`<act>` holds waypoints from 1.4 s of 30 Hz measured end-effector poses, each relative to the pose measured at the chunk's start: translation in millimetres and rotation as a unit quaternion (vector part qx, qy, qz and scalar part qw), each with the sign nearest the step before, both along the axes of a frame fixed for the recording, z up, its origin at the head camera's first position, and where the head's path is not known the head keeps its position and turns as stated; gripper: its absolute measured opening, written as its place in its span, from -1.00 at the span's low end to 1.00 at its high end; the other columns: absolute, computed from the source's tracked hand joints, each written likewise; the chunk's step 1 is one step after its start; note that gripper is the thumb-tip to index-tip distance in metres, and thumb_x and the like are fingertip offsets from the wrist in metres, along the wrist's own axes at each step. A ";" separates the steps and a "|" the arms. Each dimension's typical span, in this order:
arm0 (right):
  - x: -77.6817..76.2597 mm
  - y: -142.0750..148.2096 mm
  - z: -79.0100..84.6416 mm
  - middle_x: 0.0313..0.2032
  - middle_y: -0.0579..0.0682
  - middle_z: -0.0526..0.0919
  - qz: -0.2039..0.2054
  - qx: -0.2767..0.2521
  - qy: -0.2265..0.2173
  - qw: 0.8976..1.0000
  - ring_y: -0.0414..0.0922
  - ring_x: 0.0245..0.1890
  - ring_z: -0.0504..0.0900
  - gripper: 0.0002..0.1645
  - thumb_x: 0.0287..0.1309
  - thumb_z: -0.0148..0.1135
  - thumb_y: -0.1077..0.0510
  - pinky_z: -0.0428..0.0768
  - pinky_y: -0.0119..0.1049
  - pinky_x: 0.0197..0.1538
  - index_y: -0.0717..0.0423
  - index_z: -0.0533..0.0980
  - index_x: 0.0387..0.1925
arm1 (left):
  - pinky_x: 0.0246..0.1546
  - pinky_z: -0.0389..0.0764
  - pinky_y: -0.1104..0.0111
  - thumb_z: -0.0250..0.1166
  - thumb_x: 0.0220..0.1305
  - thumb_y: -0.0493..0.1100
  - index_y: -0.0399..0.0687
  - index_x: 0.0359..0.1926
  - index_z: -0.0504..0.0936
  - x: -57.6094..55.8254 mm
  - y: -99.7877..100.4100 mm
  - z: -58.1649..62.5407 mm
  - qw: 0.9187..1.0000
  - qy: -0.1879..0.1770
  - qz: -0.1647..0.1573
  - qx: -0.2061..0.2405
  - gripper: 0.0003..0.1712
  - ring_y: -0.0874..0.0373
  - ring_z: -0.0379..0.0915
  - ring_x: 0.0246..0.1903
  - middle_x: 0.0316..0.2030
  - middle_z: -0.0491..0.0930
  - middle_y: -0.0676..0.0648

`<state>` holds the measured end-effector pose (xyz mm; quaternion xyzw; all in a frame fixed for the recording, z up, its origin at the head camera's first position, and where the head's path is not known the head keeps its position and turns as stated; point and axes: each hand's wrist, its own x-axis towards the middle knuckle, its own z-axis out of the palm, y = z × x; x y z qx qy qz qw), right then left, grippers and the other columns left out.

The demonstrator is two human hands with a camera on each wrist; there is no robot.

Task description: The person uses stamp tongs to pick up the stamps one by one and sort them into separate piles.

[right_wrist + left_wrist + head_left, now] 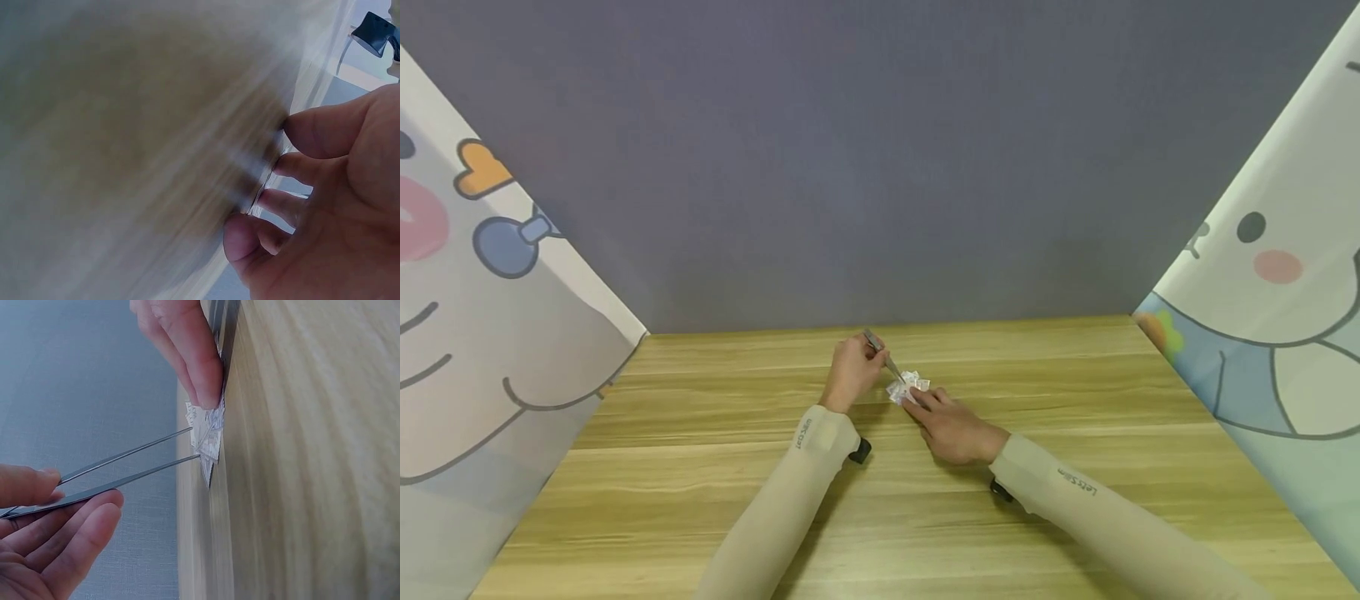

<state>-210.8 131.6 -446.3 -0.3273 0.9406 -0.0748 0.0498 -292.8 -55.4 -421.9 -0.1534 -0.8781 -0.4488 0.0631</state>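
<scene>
My left hand (853, 368) pinches a pair of metal tweezers (150, 473) between thumb and fingers. The two tweezer tips stand apart at the edge of a small pile of thin, whitish, shiny pieces (913, 380) with faint print. Whether the tips touch the pieces I cannot tell. Extended fingers of my right hand (953, 431) press on the near side of the pile. In the right wrist view the right hand's fingertips (240, 234) rest at the tabletop, and the pile is mostly hidden.
A wood-grain table (700, 467) lies under both hands. A grey-blue panel (880, 167) stands along its far edge, and cartoon-printed panels (460, 333) rise at both sides. Black wrist devices (861, 451) sit under both pale sleeves.
</scene>
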 end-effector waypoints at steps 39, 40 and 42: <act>0.7 0.3 0.5 0.37 0.23 0.11 -0.013 -0.012 -0.019 1.000 0.11 0.30 0.14 -0.42 0.40 -0.11 0.21 0.26 -0.01 0.27 0.23 0.13 0.39 | -0.62 0.48 0.37 0.27 0.28 -0.21 -0.10 -0.30 0.62 2.9 4.8 2.8 0.999 0.003 -0.031 -0.021 -0.95 0.22 0.47 -0.60 -0.54 0.58 0.05; 0.5 0.3 0.5 0.37 0.22 0.11 -0.013 -0.011 -0.019 1.000 0.11 0.30 0.14 -0.42 0.40 -0.12 0.21 0.26 -0.02 0.27 0.22 0.13 0.40 | -0.61 0.49 0.38 0.27 0.28 -0.21 -0.09 -0.30 0.63 3.2 4.8 3.0 0.999 -0.002 -0.035 -0.022 -0.95 0.23 0.47 -0.60 -0.54 0.58 0.05; 0.3 0.0 0.9 0.37 0.22 0.10 -0.013 -0.012 -0.021 1.000 0.10 0.30 0.13 -0.42 0.41 -0.12 0.21 0.26 -0.03 0.27 0.22 0.13 0.40 | -0.62 0.48 0.39 0.27 0.28 -0.20 -0.08 -0.32 0.64 3.7 4.9 2.3 0.999 -0.011 -0.041 -0.021 -0.94 0.23 0.47 -0.59 -0.53 0.59 0.06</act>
